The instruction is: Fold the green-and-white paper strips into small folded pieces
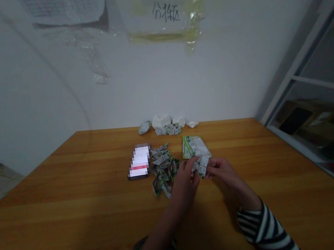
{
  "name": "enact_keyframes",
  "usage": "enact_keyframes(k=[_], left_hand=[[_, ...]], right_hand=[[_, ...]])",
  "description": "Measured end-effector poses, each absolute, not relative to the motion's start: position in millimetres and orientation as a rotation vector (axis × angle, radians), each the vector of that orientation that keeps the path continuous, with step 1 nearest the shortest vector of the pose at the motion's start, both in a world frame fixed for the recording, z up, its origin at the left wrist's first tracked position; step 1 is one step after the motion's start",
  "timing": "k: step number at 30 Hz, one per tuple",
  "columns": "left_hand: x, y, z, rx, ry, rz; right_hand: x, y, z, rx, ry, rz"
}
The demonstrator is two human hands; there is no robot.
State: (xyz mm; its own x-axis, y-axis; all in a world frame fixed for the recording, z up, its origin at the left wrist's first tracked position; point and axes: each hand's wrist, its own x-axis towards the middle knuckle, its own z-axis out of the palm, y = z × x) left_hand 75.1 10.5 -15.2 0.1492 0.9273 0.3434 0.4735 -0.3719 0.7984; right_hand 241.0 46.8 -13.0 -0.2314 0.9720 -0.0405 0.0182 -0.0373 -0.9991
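My left hand [187, 181] and my right hand [225, 170] meet over the middle of the table. Between their fingertips is a small creased piece of white-and-green printed paper [203, 165], pinched from both sides. Just beyond it a flat white-and-green printed sheet or packet [193, 144] lies on the wood; whether it is one layer or a stack I cannot tell. To the left of my left hand sits a loose heap of crumpled printed pieces [162, 166], partly hidden by that hand.
A phone [139, 161] with a lit, blurred screen lies left of the heap. Along the wall are crumpled white tissues [161, 120] and more printed scraps [172, 129]. The wooden table [90, 221] meets the wall at the back. Shelving with boxes [312, 119] stands at the right.
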Motion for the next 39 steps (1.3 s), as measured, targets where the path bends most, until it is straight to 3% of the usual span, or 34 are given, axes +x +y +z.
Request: enact_keyframes(k=[27, 39], left_hand=[[82.9, 1.3, 1.2, 2.145, 1.638, 0.77], [86.0, -3.1, -2.9, 2.156, 1.628, 0.849]], right_hand=[[246.0, 43.0, -0.9, -1.105, -1.541, 1.346], [239.7, 40.5, 3.4, -1.213, -1.443, 1.294]])
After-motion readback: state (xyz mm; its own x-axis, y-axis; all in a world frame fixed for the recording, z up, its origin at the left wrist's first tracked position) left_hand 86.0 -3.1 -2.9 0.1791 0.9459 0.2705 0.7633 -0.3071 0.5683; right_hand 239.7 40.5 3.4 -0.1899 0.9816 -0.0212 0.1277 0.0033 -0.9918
